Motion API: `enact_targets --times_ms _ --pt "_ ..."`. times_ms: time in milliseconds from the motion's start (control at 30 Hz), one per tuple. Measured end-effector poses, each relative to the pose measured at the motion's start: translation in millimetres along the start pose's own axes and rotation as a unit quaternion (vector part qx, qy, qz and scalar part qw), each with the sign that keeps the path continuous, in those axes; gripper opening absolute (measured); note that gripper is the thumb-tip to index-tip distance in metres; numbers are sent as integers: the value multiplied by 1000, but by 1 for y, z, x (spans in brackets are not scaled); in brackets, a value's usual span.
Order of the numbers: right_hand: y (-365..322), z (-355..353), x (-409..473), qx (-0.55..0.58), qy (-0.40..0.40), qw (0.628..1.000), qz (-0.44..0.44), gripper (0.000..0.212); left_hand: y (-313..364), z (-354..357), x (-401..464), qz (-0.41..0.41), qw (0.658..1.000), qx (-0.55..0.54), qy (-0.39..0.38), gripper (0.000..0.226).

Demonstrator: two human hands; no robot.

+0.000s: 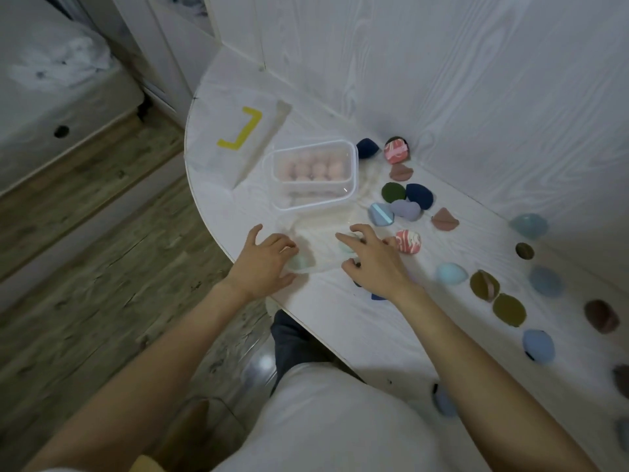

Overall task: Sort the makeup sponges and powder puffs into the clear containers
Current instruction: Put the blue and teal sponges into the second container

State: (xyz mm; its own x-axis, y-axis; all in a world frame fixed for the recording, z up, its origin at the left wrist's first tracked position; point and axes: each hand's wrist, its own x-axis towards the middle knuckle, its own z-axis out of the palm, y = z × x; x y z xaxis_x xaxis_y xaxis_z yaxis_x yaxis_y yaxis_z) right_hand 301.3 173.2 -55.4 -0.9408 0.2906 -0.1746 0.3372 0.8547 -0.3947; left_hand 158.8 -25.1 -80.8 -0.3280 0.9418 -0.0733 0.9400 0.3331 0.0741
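I've got both hands at frame centre: left hand (269, 258) gripping near clear box (318, 248), right hand (372, 260) loosely spread at its other side. Puffs (408, 241) scattered right; soft, light, pinch edges.

Clear glossy plastic container (315, 175), matt soft sponges (408, 241), white wood-grain table (357, 318), wood-look floor (102, 267).

Both my bare forearms reach forward and a little inward, wrists level, palms facing down. My left hand (263, 258) has its fingers spread and bent at the knuckles, thumb stretched out to the side. My right hand (372, 258) lies beside it, apart, fingers loosely curled and fanned, their tips pointing down.
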Motion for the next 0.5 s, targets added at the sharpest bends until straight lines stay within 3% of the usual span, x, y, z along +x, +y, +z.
enact_targets --times_ms 133,300,500 --pt "2 1 2 65 27 997 8 41 6 -6 3 -7 999 -21 -28 73" --pt "-6 0 8 42 95 994 18 37 5 -6 7 13 999 -40 24 36" --pt "-33 5 21 27 86 996 -1 25 12 -12 8 0 1000 16 22 44"
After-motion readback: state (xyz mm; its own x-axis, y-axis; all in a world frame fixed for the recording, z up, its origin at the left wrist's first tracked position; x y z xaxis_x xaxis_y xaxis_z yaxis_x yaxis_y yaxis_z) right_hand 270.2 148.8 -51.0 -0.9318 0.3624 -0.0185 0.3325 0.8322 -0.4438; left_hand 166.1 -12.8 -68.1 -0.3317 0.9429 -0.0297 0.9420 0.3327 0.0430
